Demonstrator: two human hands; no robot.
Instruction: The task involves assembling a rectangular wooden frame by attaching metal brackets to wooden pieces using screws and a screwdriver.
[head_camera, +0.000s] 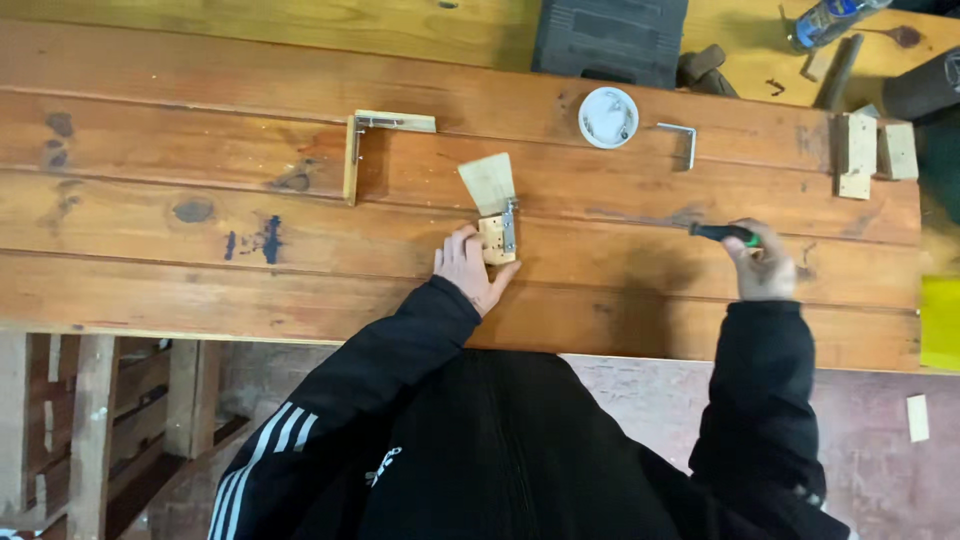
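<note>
bottle (828, 20) cut off, dish (608, 117) contents perhaps screws

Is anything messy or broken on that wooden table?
Nothing looks broken. The plank tabletop has dark stains and a blue smear near its left end. The left hand rests on a small wood block; the right hand grips a green-handled tool.
</note>
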